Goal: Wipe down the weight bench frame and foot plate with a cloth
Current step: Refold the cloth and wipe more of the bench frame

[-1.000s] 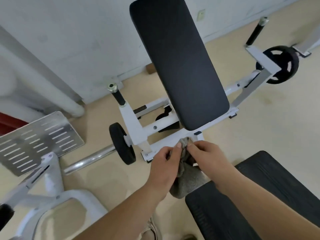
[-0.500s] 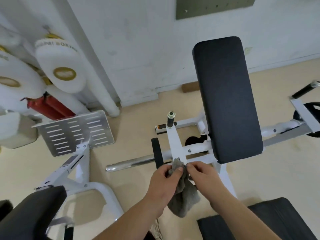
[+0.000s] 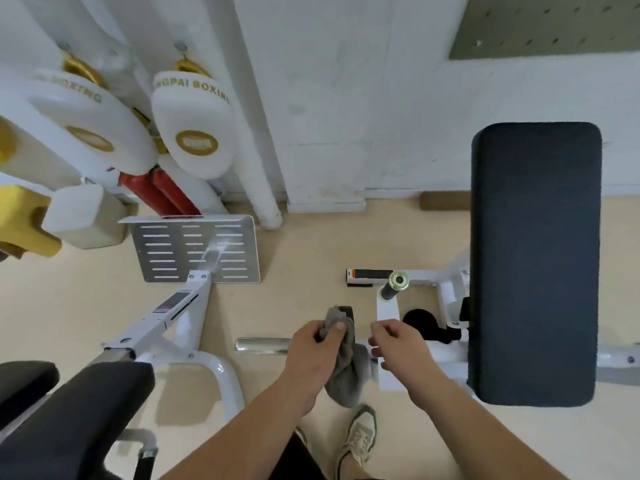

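the long dark back pad [image 3: 535, 265] stands to the right of our right hand, tilted up toward the wall, so the white frame [image 3: 387, 311] beside it is open to reach just ahead of our fingers. well off to the left of our left hand and further forward, the slotted foot plate [image 3: 195, 251] sits at the end of its own white arm [image 3: 149, 327], angled up for feet, and we judge it out of reach from here. a chrome bar [image 3: 261, 344] runs out to the left from behind our left hand. our left hand [image 3: 313, 355] grips the grey cloth [image 3: 346, 372] by its top, bunched between thumb and fingers, with the rest hanging down between the two hands; we judge it is being gathered into a wad for wiping. our right hand [image 3: 401, 348] hovers just beside the cloth with fingers curled, and we cannot tell whether it pinches an edge or holds nothing. the frame looks like the nearer place to begin.
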Demonstrator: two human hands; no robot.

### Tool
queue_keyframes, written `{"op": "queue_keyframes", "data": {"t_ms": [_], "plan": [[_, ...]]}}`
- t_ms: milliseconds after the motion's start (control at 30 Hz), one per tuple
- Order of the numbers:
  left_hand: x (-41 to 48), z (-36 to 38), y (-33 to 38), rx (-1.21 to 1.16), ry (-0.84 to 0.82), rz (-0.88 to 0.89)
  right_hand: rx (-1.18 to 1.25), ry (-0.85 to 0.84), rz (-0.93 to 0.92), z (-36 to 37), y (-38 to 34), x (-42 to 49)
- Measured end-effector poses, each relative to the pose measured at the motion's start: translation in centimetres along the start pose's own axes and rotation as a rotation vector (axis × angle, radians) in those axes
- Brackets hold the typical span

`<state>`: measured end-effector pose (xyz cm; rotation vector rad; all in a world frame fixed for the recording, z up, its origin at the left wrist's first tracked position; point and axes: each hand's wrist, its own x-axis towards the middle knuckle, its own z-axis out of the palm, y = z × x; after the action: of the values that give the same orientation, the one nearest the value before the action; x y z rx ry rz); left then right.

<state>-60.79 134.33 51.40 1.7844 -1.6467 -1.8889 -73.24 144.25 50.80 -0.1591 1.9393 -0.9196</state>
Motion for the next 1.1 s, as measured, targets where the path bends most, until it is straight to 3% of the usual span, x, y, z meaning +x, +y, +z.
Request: {"op": "queue_keyframes", "data": {"t_ms": [233, 500, 667, 833, 1000, 1100], "plan": [[3.0, -3.9, 3.2, 0.037, 0.015, 0.019, -0.083, -0.097, -0.029, 2.5, -5.4, 3.0], [10.9, -8.1, 8.1, 0.120, -0.051, 0.083, -0.014, -0.012, -0.006, 5.5, -10.5, 7.5], [17.2, -9.4, 11.9, 0.152, -0.174, 0.121, 0.197, 0.081, 0.088, 8.1, -13.5, 11.3], [19.9, -10.6, 15.0, 0.125, -0.398, 0.209, 0.528, 0.055, 0.085, 8.7, -16.6, 13.2], [20.3, -10.0, 17.8, 0.211, -0.234, 0.298, 0.554, 0.053, 0.043, 7.3, -18.1, 13.2], [19.5, -8.6, 19.2, 0.265, -0.247, 0.312, 0.495, 0.103, 0.032, 5.2, -18.1, 11.9]]}}
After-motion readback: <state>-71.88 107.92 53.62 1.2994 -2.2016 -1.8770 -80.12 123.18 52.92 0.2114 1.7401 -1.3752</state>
